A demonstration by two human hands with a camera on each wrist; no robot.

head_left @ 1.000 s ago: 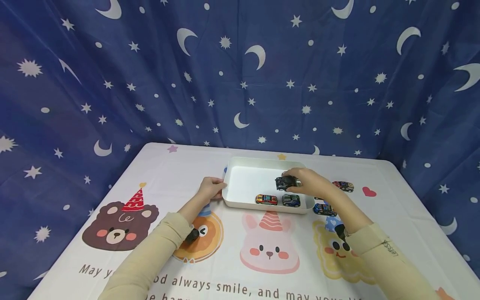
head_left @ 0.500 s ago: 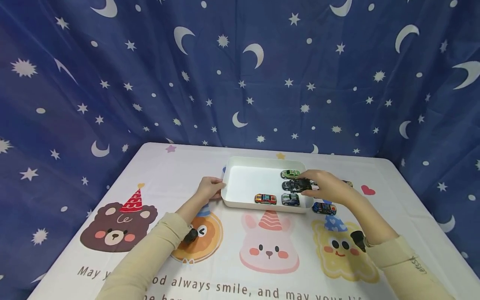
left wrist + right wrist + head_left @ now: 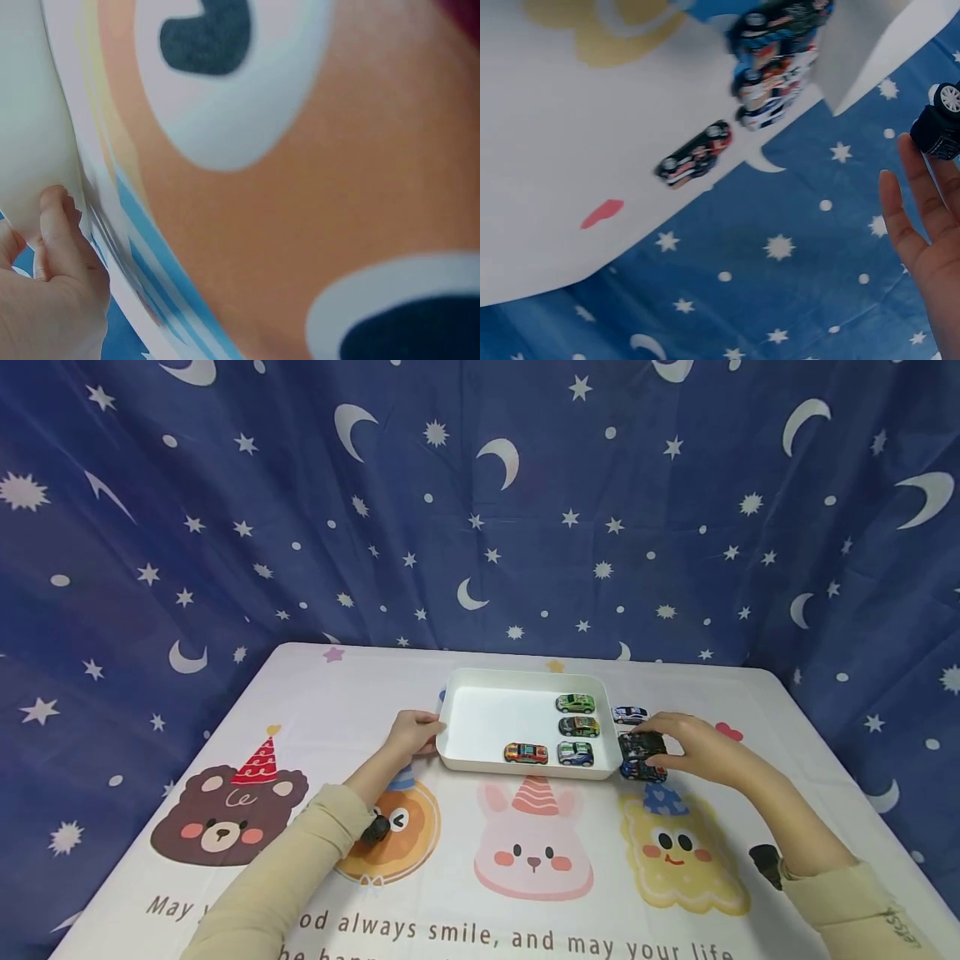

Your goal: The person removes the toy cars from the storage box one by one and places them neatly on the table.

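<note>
Black toy car [image 3: 641, 745]: held between thumb and fingers of right hand [image 3: 693, 747], just beside the right end of white tray [image 3: 517, 770], between white car [image 3: 630, 715] and blue car [image 3: 643, 772]; impossible to tell whether touching blue car. Looks light, stiff and sturdy, perhaps slick on top, and probably rolls if pressed down. Calls for a grip across both sides, near the middle. Pinches tray's left wall with left hand [image 3: 412, 732]. Inside tray, orange car [image 3: 525, 752] and green car [image 3: 575, 703], well apart.
</note>
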